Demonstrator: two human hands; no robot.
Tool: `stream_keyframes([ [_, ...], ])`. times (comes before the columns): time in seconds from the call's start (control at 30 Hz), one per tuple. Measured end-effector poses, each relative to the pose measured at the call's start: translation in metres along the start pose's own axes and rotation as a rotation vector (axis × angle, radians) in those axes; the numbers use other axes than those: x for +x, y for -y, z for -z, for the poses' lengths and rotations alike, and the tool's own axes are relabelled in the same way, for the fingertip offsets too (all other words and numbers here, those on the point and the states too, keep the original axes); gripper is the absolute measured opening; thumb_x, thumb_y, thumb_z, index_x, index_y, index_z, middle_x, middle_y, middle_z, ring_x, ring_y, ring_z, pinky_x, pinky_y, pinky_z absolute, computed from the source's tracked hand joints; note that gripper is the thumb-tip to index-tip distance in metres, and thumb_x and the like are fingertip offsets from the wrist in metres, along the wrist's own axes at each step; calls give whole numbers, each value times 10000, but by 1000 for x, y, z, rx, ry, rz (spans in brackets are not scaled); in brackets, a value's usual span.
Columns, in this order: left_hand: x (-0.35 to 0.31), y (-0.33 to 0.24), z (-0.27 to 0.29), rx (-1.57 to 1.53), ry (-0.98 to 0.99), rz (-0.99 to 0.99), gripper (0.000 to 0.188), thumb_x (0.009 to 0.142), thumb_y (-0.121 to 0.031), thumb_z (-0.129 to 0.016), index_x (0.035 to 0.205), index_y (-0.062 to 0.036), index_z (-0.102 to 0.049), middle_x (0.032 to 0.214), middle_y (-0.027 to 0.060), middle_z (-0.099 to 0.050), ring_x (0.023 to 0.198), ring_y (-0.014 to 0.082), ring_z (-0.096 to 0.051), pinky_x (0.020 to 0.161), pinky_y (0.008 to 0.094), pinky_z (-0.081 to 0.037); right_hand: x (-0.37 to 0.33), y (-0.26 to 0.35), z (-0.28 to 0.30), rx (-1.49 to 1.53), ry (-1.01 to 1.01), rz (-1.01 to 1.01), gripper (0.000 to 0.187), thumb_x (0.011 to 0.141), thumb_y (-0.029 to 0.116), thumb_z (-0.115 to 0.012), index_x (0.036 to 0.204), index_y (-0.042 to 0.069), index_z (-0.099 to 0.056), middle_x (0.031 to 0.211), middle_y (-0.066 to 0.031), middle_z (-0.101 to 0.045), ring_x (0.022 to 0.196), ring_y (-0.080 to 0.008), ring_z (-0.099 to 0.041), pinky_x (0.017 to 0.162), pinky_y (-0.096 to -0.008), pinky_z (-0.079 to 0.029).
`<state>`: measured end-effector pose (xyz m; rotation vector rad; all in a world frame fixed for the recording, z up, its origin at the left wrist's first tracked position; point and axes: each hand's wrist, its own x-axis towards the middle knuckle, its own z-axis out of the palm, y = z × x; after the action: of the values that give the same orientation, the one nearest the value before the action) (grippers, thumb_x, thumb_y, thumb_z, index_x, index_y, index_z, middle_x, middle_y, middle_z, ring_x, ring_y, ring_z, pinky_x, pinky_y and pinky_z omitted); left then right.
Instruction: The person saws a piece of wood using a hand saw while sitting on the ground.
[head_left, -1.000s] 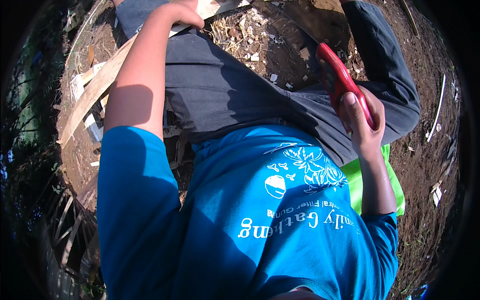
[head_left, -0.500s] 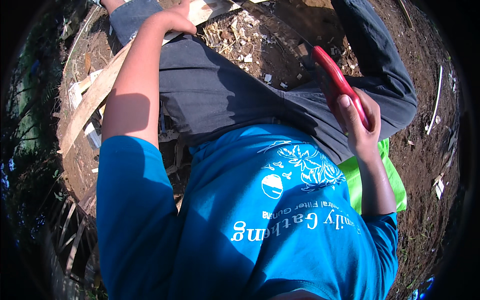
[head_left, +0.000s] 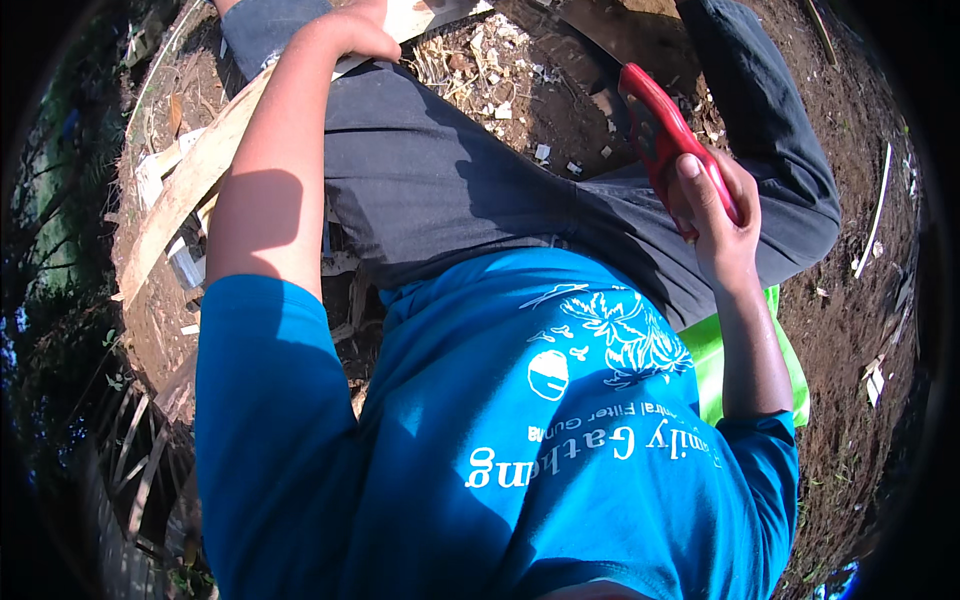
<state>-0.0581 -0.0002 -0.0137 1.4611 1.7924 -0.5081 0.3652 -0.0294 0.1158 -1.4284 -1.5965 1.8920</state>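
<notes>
A handsaw with a red handle (head_left: 660,125) is gripped in my right hand (head_left: 722,200), with fingers wrapped around the grip and the thumb along its side. Its dark, partly blurred blade (head_left: 580,45) reaches up and left toward the top edge. At the top left my left hand (head_left: 358,32) presses down on a long pale wooden board (head_left: 185,205), its thumb showing and most of its fingers out of sight. The board slants from the lower left, under my left forearm, to the top middle. Where the blade meets the wood is hard to make out.
My legs in dark trousers (head_left: 440,160) are spread on the brown soil. Wood chips (head_left: 490,60) lie scattered between them. A bright green cloth (head_left: 710,375) is beside my right hip, with a thin pale stick (head_left: 873,215) farther right. Pieces of wood (head_left: 150,185) lie at the left.
My right hand and the saw have shifted slightly up and forward. My left hand stays on the board, and the whole view has moved a little.
</notes>
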Motion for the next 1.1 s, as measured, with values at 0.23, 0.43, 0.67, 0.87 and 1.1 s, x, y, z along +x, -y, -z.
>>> stream_keyframes([
  [0.23, 15, 3, 0, 98, 74, -130, 918, 634, -339, -911, 1382, -20, -485, 1313, 240, -639, 1226, 341, -628, 1000, 409, -538, 91, -30, -57, 44, -81, 51, 418, 1006, 395, -670, 818, 23, -656, 662, 36, -567, 611, -41, -482, 561, -246, -376],
  [0.43, 0, 0, 1, -26, -6, -61, 900, 630, -321, -915, 1366, -18, -494, 1271, 242, -651, 1199, 353, -632, 997, 417, -536, -12, -5, -6, -29, -70, -38, 350, 1032, 334, -643, 1053, -1, -741, 681, 52, -576, 620, -18, -506, 564, -192, -343],
  [0.67, 15, 3, -4, -3, -11, -42, 842, 652, -338, -898, 1346, -29, -535, 1337, 247, -606, 1273, 350, -580, 1028, 408, -511, 115, -27, -61, 4, -105, 90, 387, 1010, 380, -675, 830, 38, -659, 632, 36, -544, 563, -42, -477, 523, -238, -375],
  [0.87, 14, 13, -15, 113, -82, -105, 741, 714, -274, -781, 1360, -66, -483, 1368, 206, -593, 1267, 378, -589, 1016, 471, -510, 106, -29, -61, 110, 55, 193, 306, 993, 339, -694, 973, 34, -680, 744, 11, -637, 699, -61, -594, 672, -252, -490],
  [1.1, -13, -48, -59, 477, -520, 222, 802, 831, -137, -745, 1531, 17, -384, 1367, 216, -575, 1269, 405, -598, 1050, 547, -495, 123, -35, -66, 248, 88, 281, 298, 1046, 322, -644, 1095, 28, -639, 839, -30, -670, 766, -92, -657, 687, -251, -533],
])
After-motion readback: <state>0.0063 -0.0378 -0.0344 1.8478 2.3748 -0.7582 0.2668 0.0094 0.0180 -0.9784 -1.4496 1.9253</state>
